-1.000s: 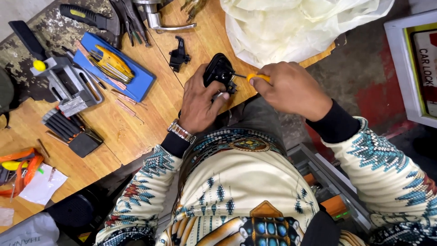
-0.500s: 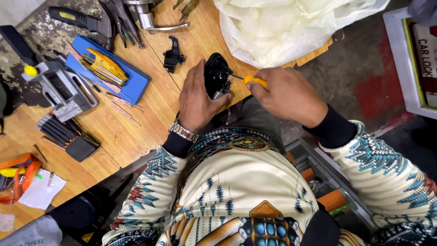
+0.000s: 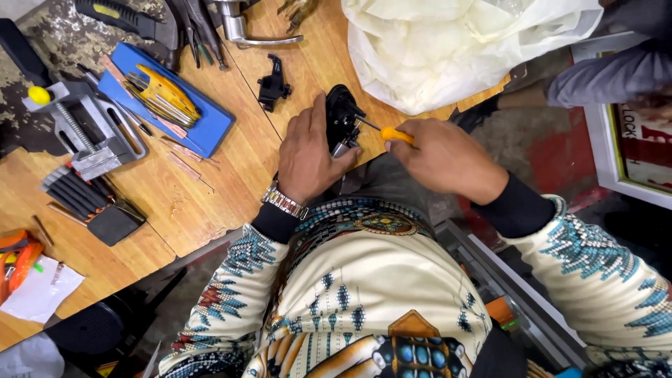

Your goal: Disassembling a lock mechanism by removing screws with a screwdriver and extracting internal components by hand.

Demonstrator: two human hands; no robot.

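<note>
At upper left I see a small vise (image 3: 87,133) beside a blue tray (image 3: 203,129); a white bag (image 3: 455,49) lies at upper right.

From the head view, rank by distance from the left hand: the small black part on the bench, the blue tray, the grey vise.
Measured from the left hand:
1. Small black part, just above it.
2. Blue tray, further left.
3. Grey vise, far left.

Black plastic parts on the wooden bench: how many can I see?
2. One black part is held at the bench edge by the left hand, while the right hand works a yellow-handled screwdriver into it. A smaller black piece lies loose above-left. Others may be hidden.
</note>
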